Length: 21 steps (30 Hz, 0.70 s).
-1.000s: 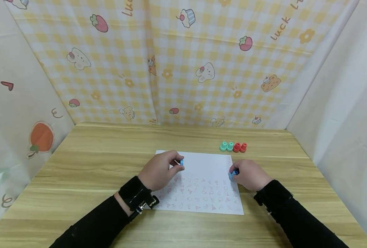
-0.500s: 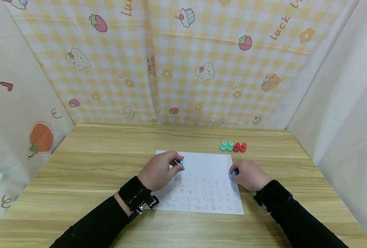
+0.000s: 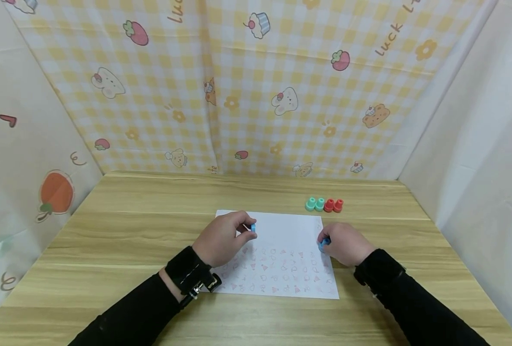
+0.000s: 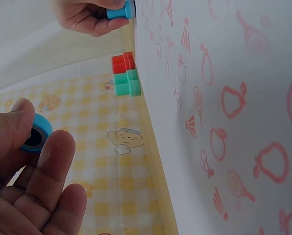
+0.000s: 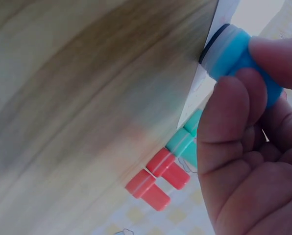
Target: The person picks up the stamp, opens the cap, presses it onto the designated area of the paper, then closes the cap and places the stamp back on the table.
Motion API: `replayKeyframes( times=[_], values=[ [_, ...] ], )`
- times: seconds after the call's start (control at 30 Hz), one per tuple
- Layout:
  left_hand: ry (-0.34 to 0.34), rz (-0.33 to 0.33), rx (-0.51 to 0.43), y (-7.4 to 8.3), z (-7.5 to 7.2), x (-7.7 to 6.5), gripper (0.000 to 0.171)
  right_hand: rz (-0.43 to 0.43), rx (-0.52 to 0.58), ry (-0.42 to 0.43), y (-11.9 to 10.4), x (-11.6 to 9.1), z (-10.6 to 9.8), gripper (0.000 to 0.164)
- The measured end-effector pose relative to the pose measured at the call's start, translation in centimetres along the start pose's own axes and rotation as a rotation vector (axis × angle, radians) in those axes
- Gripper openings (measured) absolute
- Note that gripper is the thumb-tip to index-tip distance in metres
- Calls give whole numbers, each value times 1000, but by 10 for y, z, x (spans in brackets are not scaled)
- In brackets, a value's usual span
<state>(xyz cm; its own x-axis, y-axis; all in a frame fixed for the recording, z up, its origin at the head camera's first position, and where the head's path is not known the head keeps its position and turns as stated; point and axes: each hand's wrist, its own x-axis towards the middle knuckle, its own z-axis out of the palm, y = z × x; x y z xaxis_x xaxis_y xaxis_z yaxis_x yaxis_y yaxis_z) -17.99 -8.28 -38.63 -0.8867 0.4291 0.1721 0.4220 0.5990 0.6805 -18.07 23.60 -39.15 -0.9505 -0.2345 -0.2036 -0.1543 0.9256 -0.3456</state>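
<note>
A white sheet of paper point(image 3: 288, 231) printed with rows of small red outlines, among them shuttlecocks, rackets and fruit, lies on the table. My right hand point(image 3: 348, 243) pinches a blue stamp point(image 5: 234, 56) between thumb and fingers at the sheet's right edge. In the right wrist view its dark-rimmed face is down at the paper, seemingly touching it. Above the left part of the sheet, my left hand point(image 3: 224, 239) holds a small round blue cap point(image 4: 43, 128), its dark inside visible in the left wrist view. The print under the stamp is hidden.
Behind the sheet's right corner stand two green stamps point(image 3: 315, 204) and two red stamps point(image 3: 333, 205) in a row. A yellow checked cloth point(image 3: 247, 96) hangs at the back of the wooden table point(image 3: 130, 216). White cloth point(image 3: 468, 144) closes off both sides.
Both hands keep their hold and stay almost in place. The right hand and stamp appear a few pixels further left, as do the sheet and background with a slight head movement.
</note>
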Motion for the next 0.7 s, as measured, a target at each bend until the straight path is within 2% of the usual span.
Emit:
replayKeyframes(
  times=[0.7],
  values=[
    [5, 1, 0, 2, 2, 0, 19, -8, 2, -23, -3, 1, -2, 5]
  ],
)
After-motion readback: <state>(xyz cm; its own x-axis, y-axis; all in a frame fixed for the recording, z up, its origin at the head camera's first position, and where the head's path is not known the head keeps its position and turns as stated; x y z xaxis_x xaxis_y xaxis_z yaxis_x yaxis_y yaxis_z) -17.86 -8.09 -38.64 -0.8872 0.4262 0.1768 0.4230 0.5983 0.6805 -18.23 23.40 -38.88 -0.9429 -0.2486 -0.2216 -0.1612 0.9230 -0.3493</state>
